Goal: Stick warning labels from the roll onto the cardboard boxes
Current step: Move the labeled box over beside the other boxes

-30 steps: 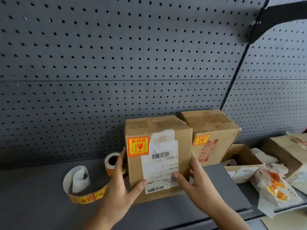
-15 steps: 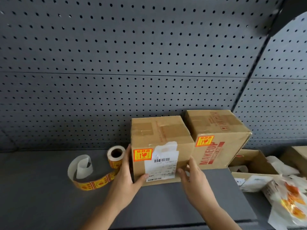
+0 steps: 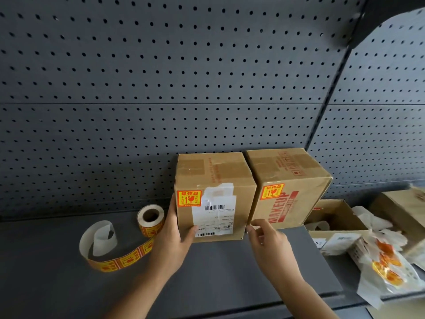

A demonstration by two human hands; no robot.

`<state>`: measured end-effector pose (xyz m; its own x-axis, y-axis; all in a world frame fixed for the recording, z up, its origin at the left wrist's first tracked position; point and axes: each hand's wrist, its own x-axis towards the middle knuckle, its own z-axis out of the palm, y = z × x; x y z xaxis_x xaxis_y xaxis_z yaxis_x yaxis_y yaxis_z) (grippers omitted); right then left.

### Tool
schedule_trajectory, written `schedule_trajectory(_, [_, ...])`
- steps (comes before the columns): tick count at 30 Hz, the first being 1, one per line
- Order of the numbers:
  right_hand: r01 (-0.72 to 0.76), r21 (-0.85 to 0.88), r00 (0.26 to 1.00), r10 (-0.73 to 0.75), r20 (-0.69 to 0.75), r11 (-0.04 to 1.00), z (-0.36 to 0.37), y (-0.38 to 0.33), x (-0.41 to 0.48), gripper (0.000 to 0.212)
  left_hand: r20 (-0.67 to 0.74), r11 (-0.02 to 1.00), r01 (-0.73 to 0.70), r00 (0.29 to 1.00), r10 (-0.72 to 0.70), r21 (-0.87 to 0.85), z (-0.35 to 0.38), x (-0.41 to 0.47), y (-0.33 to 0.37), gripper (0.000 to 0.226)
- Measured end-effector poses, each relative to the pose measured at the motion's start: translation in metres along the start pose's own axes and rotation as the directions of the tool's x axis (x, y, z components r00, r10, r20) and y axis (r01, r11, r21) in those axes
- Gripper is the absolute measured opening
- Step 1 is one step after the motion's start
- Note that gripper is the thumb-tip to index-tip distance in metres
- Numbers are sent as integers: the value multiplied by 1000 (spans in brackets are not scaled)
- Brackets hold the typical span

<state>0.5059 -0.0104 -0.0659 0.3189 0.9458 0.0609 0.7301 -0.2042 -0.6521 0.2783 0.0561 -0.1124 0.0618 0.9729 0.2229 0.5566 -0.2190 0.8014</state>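
Observation:
A cardboard box [image 3: 213, 171] stands on the grey shelf [image 3: 225, 272], with a red-and-yellow warning label [image 3: 189, 198] and a white shipping label [image 3: 215, 215] on its front. My left hand [image 3: 171, 238] grips its lower left side, thumb on the front face. At the box's lower right corner my right hand [image 3: 269, 242] has loosely bent fingers and holds nothing. Pressed against that box on the right is a second box [image 3: 289, 171] printed MAKEUP, which carries its own warning label [image 3: 272, 191]. The label roll [image 3: 150, 217] stands left of my left hand, its strip [image 3: 124, 261] uncoiled across the shelf.
A grey pegboard wall [image 3: 161, 88] rises right behind the boxes. To the right, lower down, are an open cardboard box [image 3: 335, 212], another carton [image 3: 400, 210] and white bags with orange print [image 3: 386, 261]. The shelf's front edge runs just below my forearms.
The box went from tilted and lifted in both hands to standing on the shelf against the MAKEUP box. My right hand has slipped off its front to the lower right corner.

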Motion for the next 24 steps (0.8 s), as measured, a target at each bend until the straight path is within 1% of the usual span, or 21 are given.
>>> schedule_trajectory(7, [-18,-4,1000,18,2,1000,-3,4,-5,15,-36,1000,-2,999,3,24,5,7,3,92])
schedule_trajectory(12, [0,-108,999,5,50,994,-1,1,-8,18,-25,1000,16,1000,-15,20,6,8,0,92])
schedule_trajectory(15, [41,-154,996,-28,89,987,-1,-4,-10,18,-16,998,45,999,-45,38,1,3,4,97])
schedule_trajectory(17, [80,-186,992,-60,113,979,0,-9,-11,19,-5,995,65,998,-64,78,-6,-5,9,95])
schedule_trajectory(19, [124,-210,985,-95,144,970,2,-16,-12,21,16,982,75,997,-79,174,-16,-14,13,83])
schedule_trajectory(21, [159,-223,977,-121,175,962,6,-24,-14,23,51,950,75,994,-95,304,-31,-24,16,62])
schedule_trajectory(22, [174,-228,973,-133,187,958,8,-29,-14,24,66,934,71,993,-101,351,-38,-29,17,54])
schedule_trajectory(24, [219,-233,963,-171,211,947,14,-38,-16,26,78,912,82,989,-124,402,-55,-37,20,44])
